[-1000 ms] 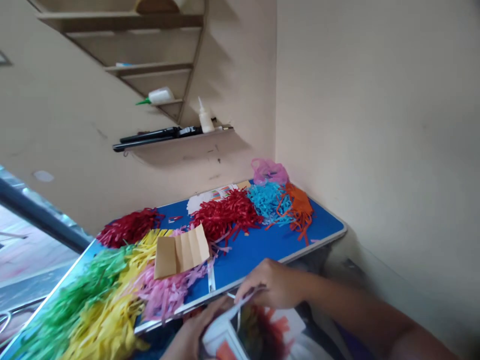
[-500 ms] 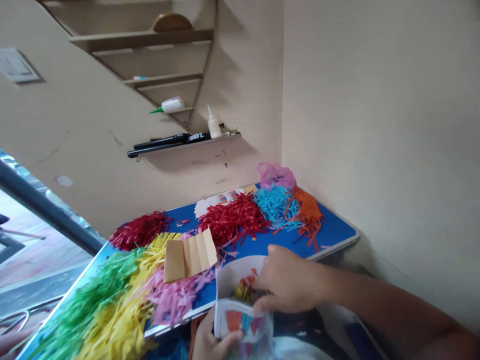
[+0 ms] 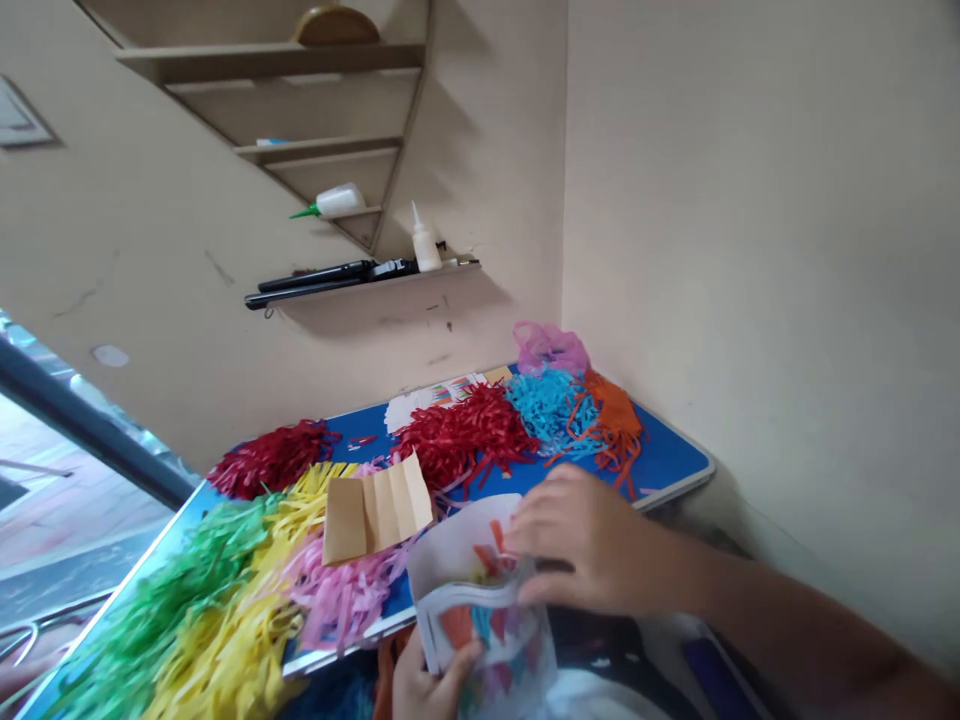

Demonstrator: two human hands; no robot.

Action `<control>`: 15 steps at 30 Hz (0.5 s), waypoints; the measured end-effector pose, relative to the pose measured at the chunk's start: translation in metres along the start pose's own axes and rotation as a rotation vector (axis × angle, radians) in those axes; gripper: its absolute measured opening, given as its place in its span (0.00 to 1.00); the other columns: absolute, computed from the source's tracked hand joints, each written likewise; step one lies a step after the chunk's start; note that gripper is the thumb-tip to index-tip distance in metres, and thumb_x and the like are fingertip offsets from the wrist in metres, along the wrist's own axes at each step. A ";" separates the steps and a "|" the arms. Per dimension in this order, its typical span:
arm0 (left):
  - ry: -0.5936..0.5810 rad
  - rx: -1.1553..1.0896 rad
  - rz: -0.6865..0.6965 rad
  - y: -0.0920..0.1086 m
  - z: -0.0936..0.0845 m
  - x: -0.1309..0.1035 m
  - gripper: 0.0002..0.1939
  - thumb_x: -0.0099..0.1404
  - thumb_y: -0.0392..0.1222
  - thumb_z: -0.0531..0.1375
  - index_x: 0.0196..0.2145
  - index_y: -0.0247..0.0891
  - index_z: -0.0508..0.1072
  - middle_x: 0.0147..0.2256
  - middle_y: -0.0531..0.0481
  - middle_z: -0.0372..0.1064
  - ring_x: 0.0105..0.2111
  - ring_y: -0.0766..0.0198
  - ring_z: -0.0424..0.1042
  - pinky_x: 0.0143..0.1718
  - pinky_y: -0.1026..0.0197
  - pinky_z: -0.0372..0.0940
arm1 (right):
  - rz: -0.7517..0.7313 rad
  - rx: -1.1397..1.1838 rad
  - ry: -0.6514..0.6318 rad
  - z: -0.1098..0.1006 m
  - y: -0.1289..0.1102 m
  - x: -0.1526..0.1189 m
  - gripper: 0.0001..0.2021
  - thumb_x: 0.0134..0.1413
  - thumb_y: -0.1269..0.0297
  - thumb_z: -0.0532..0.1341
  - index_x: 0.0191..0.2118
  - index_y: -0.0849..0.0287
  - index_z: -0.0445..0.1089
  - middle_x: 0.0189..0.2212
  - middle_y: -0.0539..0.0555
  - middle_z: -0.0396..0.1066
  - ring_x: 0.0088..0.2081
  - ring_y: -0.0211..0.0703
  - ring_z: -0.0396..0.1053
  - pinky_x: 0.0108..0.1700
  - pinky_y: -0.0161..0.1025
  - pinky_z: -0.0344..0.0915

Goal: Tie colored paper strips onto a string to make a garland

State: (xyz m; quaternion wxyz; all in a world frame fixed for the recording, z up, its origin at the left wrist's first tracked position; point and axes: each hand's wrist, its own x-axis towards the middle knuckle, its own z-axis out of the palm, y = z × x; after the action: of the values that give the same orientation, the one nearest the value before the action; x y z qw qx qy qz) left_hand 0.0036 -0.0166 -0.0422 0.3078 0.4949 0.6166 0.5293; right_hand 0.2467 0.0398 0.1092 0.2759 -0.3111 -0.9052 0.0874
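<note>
My left hand [image 3: 435,680] is closed on the lower left side of a clear plastic pouch [image 3: 517,650] with a white back flap and a colourful printed front. Orange and yellow pieces [image 3: 491,555] show inside its open mouth. At the right of that mouth is my right hand [image 3: 566,540], with its fingers bent over the opening and the thumb apart from them. Its fingertips are close to the orange pieces, and I see nothing held in them. Left of the pouch, a folded brown card [image 3: 379,510] lies on pink paper fringe [image 3: 349,590].
On the blue table [image 3: 667,455] lie green [image 3: 180,570], yellow [image 3: 225,640], red [image 3: 465,430], light blue [image 3: 551,405] and orange fringe [image 3: 615,415]. A pink plastic bag [image 3: 551,350] sits at the back corner. Glue bottles [image 3: 425,245] stand and lie on wall shelves above.
My right hand has drawn up and back from inside the pouch to its mouth. The pouch has shifted slightly left and up, and more orange pieces show at the opening.
</note>
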 end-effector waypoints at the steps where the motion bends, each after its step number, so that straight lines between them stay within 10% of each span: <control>1: 0.026 -0.023 -0.039 -0.003 0.000 0.001 0.24 0.43 0.60 0.69 0.28 0.36 0.79 0.26 0.45 0.78 0.27 0.52 0.75 0.31 0.58 0.70 | 0.089 0.076 0.105 0.008 0.004 -0.005 0.21 0.54 0.45 0.65 0.47 0.54 0.74 0.45 0.59 0.76 0.49 0.53 0.71 0.53 0.49 0.61; 4: 0.077 -0.100 -0.107 -0.008 0.006 0.007 0.26 0.40 0.60 0.70 0.28 0.35 0.78 0.26 0.45 0.78 0.27 0.51 0.76 0.31 0.58 0.70 | 0.359 0.528 0.219 0.062 0.019 -0.015 0.36 0.40 0.39 0.70 0.52 0.56 0.68 0.49 0.61 0.74 0.49 0.58 0.71 0.49 0.49 0.67; 9: 0.094 -0.088 -0.159 -0.023 0.021 0.018 0.26 0.43 0.61 0.68 0.30 0.34 0.77 0.27 0.44 0.79 0.30 0.48 0.76 0.32 0.56 0.69 | 0.610 0.885 0.298 0.156 0.038 -0.020 0.26 0.52 0.41 0.62 0.44 0.60 0.71 0.38 0.58 0.77 0.40 0.56 0.74 0.43 0.47 0.69; 15: 0.069 -0.208 -0.192 -0.054 0.024 0.024 0.31 0.47 0.63 0.67 0.39 0.34 0.78 0.38 0.41 0.79 0.43 0.44 0.75 0.45 0.54 0.69 | 0.697 0.848 0.319 0.178 0.047 -0.033 0.29 0.55 0.39 0.57 0.47 0.61 0.73 0.41 0.60 0.77 0.42 0.58 0.73 0.48 0.49 0.68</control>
State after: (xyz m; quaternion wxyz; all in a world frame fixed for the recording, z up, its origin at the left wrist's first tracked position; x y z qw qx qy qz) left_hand 0.0018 0.0168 -0.0963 0.3855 0.3806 0.6131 0.5751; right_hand 0.1943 0.0592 -0.0688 0.4646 -0.4626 -0.5823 0.4807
